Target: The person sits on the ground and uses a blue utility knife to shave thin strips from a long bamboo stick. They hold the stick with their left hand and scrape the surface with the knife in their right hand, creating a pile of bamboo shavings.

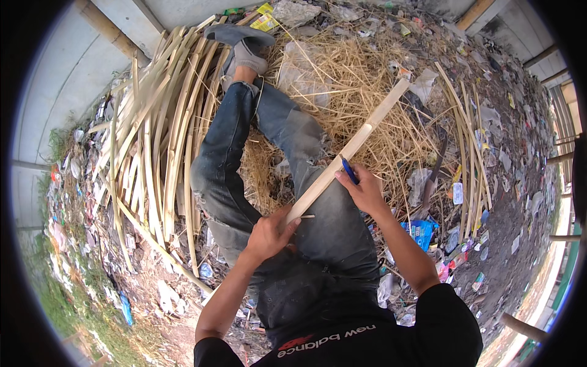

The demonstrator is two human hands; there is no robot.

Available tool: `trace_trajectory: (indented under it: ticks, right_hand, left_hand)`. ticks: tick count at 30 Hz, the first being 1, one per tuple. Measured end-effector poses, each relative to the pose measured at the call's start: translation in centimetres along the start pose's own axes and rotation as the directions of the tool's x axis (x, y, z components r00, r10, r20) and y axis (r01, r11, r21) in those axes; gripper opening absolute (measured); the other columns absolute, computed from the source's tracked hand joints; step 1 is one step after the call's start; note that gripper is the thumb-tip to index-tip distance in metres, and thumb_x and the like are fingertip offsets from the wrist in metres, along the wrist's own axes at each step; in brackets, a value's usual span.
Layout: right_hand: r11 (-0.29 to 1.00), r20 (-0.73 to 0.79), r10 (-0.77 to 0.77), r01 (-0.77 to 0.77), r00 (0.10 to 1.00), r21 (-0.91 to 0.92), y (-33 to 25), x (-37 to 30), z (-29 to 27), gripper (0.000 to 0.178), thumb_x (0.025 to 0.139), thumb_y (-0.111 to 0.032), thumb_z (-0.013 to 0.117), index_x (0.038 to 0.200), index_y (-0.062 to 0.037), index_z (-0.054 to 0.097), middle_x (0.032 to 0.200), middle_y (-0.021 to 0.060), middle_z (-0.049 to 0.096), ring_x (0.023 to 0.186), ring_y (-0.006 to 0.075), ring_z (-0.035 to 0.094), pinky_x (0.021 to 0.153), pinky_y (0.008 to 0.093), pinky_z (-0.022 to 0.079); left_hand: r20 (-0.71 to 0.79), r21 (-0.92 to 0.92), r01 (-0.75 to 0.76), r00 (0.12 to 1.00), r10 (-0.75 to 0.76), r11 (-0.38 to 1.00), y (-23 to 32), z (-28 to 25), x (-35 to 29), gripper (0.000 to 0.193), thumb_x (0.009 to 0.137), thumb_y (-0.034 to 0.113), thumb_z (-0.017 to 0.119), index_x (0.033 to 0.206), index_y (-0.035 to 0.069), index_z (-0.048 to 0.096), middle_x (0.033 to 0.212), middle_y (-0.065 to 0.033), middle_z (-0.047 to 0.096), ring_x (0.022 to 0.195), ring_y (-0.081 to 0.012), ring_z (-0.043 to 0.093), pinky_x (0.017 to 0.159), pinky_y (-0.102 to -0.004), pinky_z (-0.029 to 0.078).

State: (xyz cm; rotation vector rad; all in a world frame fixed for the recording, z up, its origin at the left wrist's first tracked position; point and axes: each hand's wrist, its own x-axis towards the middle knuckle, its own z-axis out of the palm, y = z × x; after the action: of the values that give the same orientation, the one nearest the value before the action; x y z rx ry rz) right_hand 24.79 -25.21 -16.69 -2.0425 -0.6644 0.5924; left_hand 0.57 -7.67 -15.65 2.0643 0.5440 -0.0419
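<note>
While the left hand (pixel 271 236) was closed around the near end of a pale bamboo strip (pixel 361 136), the right hand (pixel 367 192) gripped a blue tool (pixel 350 172) at the strip's right edge, partway along. The strip slanted across the jeans (pixel 336 229), its far end extending beyond both hands over the straw (pixel 390 150); whether the right fingers also pinched it, I couldn't tell.

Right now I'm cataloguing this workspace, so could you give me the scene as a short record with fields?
Left hand: grips pale strip at near end
Right hand: holds small blue tool at strip
Strip position: slanting over right thigh
Left side: pile of long strips
Ahead: straw
Right side: loose strips, blue packet
Ground: littered
</note>
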Motion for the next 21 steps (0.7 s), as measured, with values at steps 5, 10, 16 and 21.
trace_trajectory:
  ticks: [5, 10, 16, 21]
  right_hand:
    - [0.993, -0.072, -0.080, 0.086, 0.994, 0.084, 2.1, 0.3, 2.1, 0.046, 0.096, -0.041, 0.078, 0.109, 0.0019, 0.069, 0.080, 0.0093, 0.065, 0.072, 0.0212, 0.061, 0.071, 0.0373, 0.050]
    - [0.994, -0.108, -0.012, 0.023, 0.994, 0.103, 1.5, 0.9, 0.8, 0.039, 0.099, -0.038, 0.074, 0.102, 0.0011, 0.069, 0.072, 0.0049, 0.057, 0.065, 0.0164, 0.053, 0.064, 0.0347, 0.045]
    - [0.996, -0.063, -0.011, 0.016, 0.998, 0.084, 0.4, 0.0, -1.5, 0.044, 0.110, -0.038, 0.057, 0.086, -0.0020, 0.063, 0.061, 0.0010, 0.054, 0.055, 0.0161, 0.054, 0.055, 0.0348, 0.041]
    - [0.873, 0.239, -0.152, 0.244, 0.959, -0.422, -2.0, -3.9, 0.4, 0.046, 0.106, -0.042, 0.058, 0.085, -0.0019, 0.067, 0.064, 0.0205, 0.066, 0.062, 0.0412, 0.067, 0.058, 0.0503, 0.051]
  left_hand:
    - [0.123, -0.234, 0.094, 0.990, -0.067, 0.968, 1.5, 1.2, 2.0, 0.043, 0.102, 0.027, 0.069, 0.135, -0.001, 0.064, 0.097, -0.0182, 0.075, 0.081, -0.0292, 0.075, 0.075, -0.0377, 0.056]
    - [0.225, -0.182, 0.172, 0.966, -0.129, 0.968, 4.7, -0.8, 1.9, 0.045, 0.099, 0.019, 0.071, 0.137, -0.002, 0.063, 0.097, -0.0187, 0.075, 0.080, -0.0277, 0.073, 0.076, -0.0355, 0.056]
    - [0.002, -0.131, -0.097, 0.995, 0.099, 0.987, 0.9, 1.0, 1.3, 0.050, 0.096, 0.018, 0.073, 0.139, -0.004, 0.064, 0.088, -0.0254, 0.073, 0.075, -0.0346, 0.074, 0.075, -0.0379, 0.056]
    - [0.114, -0.157, 0.030, 0.993, -0.012, 0.987, 2.7, 1.1, 2.6, 0.048, 0.099, 0.019, 0.068, 0.141, -0.005, 0.062, 0.096, -0.0288, 0.072, 0.083, -0.0229, 0.072, 0.078, -0.0348, 0.054]
